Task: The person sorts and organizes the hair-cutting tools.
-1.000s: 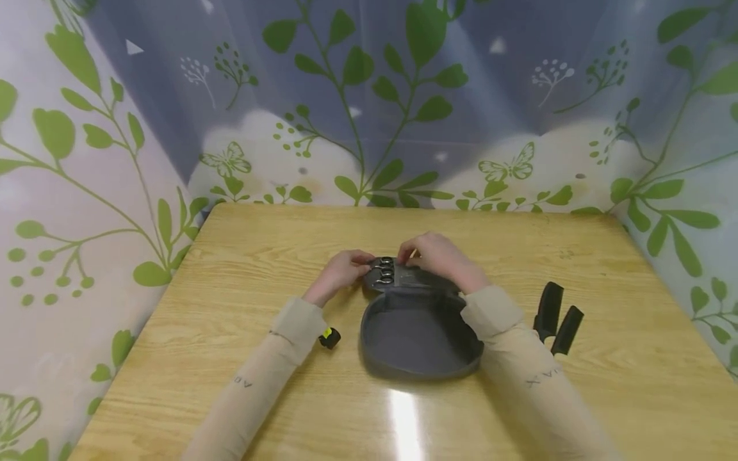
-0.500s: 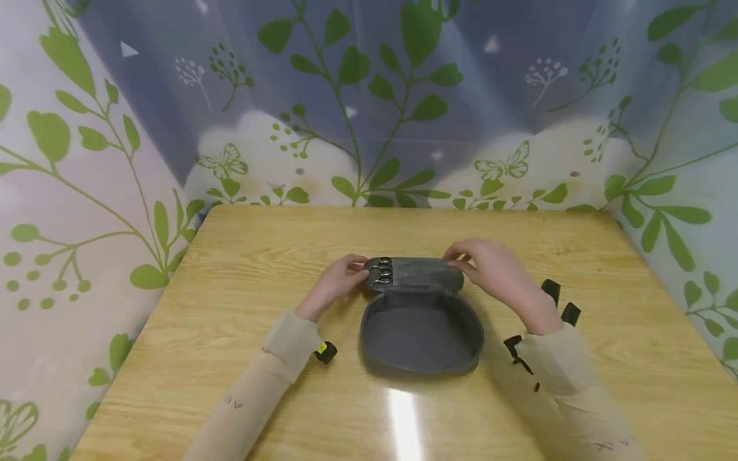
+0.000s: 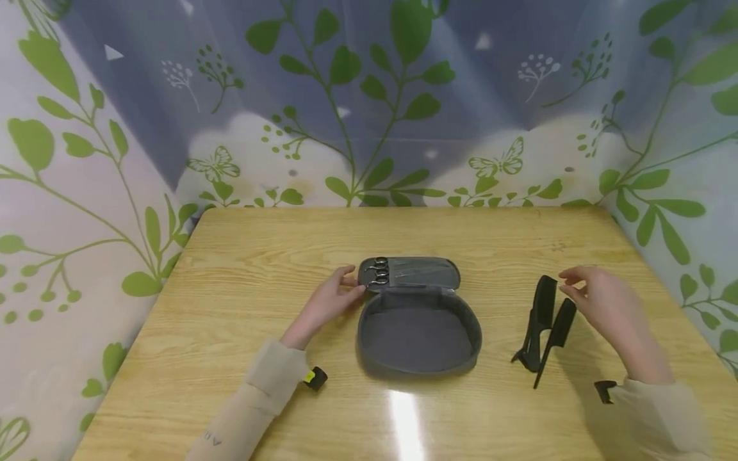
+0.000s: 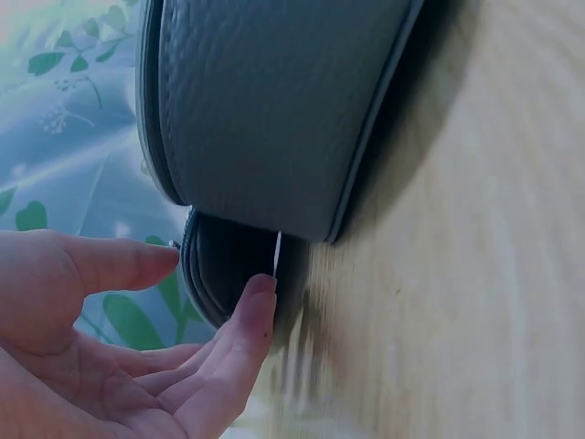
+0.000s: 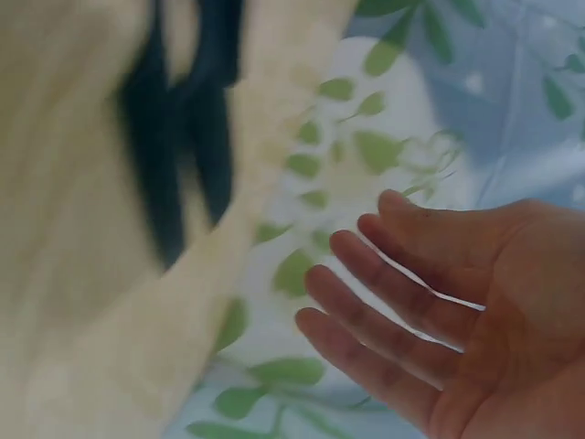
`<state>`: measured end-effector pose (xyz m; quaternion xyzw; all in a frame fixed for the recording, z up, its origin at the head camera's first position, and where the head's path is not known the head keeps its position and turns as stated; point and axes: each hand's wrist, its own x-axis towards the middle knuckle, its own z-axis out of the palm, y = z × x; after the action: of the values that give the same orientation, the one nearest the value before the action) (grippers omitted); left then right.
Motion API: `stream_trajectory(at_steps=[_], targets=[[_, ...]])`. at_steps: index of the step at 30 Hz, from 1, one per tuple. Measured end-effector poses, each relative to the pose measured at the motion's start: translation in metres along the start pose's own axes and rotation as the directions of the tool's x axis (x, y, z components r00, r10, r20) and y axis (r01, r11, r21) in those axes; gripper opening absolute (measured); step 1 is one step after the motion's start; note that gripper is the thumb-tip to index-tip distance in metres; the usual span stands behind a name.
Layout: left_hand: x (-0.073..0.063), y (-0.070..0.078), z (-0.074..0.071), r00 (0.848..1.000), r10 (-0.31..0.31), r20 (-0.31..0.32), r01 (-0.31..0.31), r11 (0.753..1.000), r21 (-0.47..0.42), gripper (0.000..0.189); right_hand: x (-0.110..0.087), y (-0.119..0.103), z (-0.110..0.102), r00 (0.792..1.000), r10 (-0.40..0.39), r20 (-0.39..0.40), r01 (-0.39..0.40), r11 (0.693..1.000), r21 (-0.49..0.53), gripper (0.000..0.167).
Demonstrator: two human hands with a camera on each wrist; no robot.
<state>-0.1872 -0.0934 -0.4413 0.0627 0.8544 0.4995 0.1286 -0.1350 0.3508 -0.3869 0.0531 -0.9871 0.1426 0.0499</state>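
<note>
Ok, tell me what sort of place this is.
Probably an indoor work booth: a leaf-patterned backdrop rises behind and on both sides of a wooden table, where an open case and two combs lie.

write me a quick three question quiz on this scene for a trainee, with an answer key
1. Fill in: in the head view, the scissors sit at the ____ end of the lid of the gray case.
2. What is nearest the right hand? A. the scissors B. the lid C. the black combs
3. True or false: the left hand is nearer the lid than the right hand is.

Key: 1. left; 2. C; 3. true.
</note>
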Motion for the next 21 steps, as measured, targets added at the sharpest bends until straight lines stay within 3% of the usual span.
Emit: stream_trajectory(at_steps=[5, 11, 16, 21], targets=[[-0.012, -0.001, 0.002, 0.999, 0.022, 0.027, -0.022, 1.0, 0.016, 0.06, -0.009, 0.03, 0.004, 0.986, 0.067, 0.152, -0.055, 0.995, -0.084, 0.051], [-0.023, -0.003, 0.007, 0.998, 0.032, 0.049, -0.032, 0.999, 0.01, 0.047, -0.006, 0.044, 0.016, 0.943, 0.127, 0.308, -0.08, 0.984, -0.16, 0.087], [-0.029, -0.003, 0.009, 0.996, 0.061, 0.06, -0.064, 0.996, 0.058, 0.039, -0.003, 0.047, 0.021, 0.932, 0.135, 0.337, -0.09, 0.985, -0.144, 0.09], [-0.031, -0.003, 0.013, 0.994, 0.09, 0.061, -0.096, 0.99, 0.104, 0.033, -0.001, 0.05, 0.023, 0.933, 0.143, 0.329, -0.137, 0.99, -0.043, 0.089]])
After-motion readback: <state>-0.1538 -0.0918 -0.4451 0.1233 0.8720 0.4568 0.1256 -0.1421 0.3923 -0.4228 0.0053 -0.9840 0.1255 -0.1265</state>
